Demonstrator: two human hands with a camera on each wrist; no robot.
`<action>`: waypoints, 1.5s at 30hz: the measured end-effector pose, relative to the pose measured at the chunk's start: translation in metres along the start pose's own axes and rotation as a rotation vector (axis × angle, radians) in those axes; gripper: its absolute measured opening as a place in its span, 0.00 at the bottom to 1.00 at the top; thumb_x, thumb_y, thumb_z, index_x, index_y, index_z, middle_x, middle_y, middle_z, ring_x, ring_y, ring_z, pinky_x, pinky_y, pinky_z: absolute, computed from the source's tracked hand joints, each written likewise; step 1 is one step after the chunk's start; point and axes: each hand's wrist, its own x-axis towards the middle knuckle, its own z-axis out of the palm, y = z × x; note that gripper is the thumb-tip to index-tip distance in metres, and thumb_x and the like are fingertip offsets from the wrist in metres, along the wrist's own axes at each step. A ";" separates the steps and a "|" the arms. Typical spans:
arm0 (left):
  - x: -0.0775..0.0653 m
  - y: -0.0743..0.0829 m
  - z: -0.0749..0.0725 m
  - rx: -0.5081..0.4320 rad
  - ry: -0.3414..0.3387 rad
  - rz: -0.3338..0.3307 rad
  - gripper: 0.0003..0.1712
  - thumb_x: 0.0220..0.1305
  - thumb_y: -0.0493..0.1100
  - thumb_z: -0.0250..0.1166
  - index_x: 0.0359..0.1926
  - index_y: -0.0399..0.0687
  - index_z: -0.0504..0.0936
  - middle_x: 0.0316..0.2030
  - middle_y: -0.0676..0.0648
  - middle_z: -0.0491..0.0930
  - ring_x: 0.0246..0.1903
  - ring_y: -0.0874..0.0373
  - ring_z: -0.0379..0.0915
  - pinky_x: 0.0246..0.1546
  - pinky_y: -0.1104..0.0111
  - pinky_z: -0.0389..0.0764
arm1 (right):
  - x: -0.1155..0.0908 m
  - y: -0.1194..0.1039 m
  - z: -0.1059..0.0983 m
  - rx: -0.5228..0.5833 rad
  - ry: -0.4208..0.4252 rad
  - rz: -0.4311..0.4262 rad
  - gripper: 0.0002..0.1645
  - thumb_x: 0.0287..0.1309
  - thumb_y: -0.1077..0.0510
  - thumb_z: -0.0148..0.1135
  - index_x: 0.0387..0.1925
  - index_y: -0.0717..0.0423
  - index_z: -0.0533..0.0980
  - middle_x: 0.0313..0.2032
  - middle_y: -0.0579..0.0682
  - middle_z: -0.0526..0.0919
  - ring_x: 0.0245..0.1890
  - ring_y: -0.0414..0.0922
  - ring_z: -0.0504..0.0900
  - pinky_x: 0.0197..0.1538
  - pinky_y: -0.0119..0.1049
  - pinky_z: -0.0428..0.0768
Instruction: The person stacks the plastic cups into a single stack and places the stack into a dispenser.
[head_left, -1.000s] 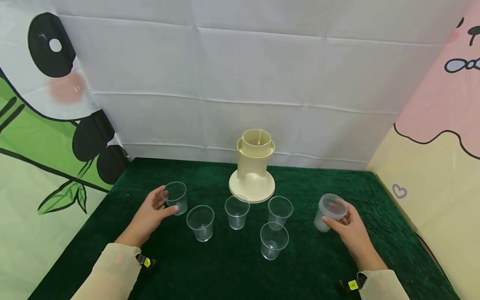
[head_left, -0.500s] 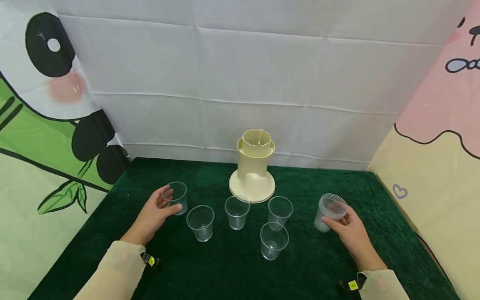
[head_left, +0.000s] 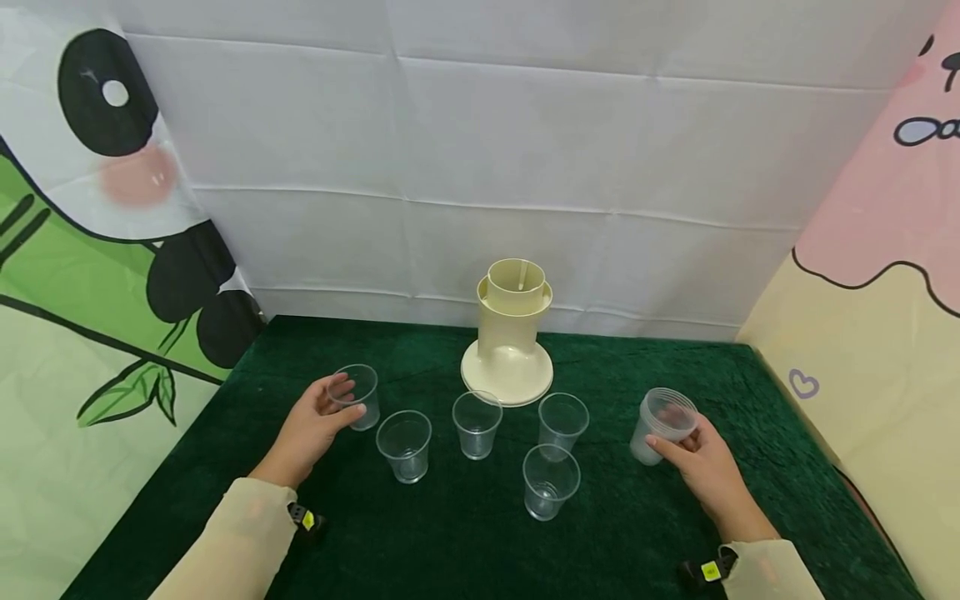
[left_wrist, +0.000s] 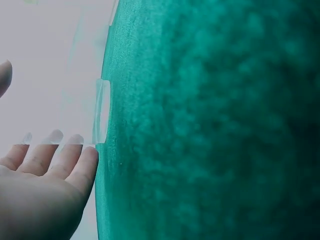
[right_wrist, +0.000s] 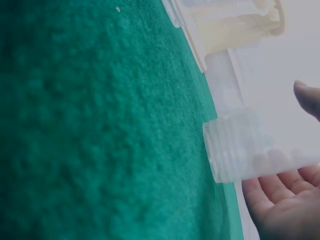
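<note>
At the left of the head view, my left hand (head_left: 307,433) holds a clear plastic cup (head_left: 370,407), thumb in front and fingers behind it, showing through the wall. The left wrist view shows the cup's base (left_wrist: 102,111) beside the fingers (left_wrist: 82,170). On the right, my right hand (head_left: 712,479) grips a stack of nested clear plastic cups (head_left: 651,429), several rims showing at the top. In the right wrist view, fingertips show through the frosted stack (right_wrist: 235,147), while the thumb (right_wrist: 307,97) is on the other side.
Between my hands stand single clear cups (head_left: 405,448), (head_left: 477,429), with several in all spread across the green cloth (head_left: 450,550). Behind them rises a cream cylindrical stand (head_left: 512,333) on a round base. A white fabric backdrop (head_left: 525,150) closes off the rear.
My left hand has moved slightly right and farther around its cup, with more of the fingers now behind it. My right hand and the cup stack stay in place.
</note>
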 end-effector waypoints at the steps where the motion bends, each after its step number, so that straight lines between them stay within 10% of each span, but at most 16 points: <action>1: 0.000 0.001 0.000 0.000 -0.003 0.001 0.49 0.72 0.53 0.68 0.81 0.49 0.50 0.77 0.41 0.58 0.76 0.39 0.52 0.71 0.39 0.59 | 0.000 0.000 0.000 0.000 -0.001 0.001 0.48 0.68 0.47 0.69 0.76 0.62 0.55 0.72 0.63 0.65 0.71 0.56 0.65 0.51 0.17 0.71; 27: 0.002 0.016 -0.006 -0.025 -0.070 0.024 0.48 0.72 0.54 0.67 0.81 0.47 0.51 0.75 0.39 0.60 0.76 0.39 0.52 0.72 0.37 0.53 | 0.002 0.002 -0.003 -0.020 -0.019 -0.001 0.48 0.69 0.45 0.67 0.77 0.60 0.55 0.73 0.63 0.65 0.71 0.55 0.67 0.54 0.23 0.74; 45: 0.007 0.071 0.006 0.010 -0.194 0.101 0.46 0.71 0.54 0.68 0.79 0.50 0.54 0.74 0.40 0.64 0.72 0.41 0.59 0.71 0.37 0.55 | -0.001 0.000 -0.002 -0.022 -0.024 0.002 0.47 0.70 0.45 0.66 0.77 0.61 0.56 0.71 0.64 0.67 0.70 0.55 0.69 0.55 0.26 0.75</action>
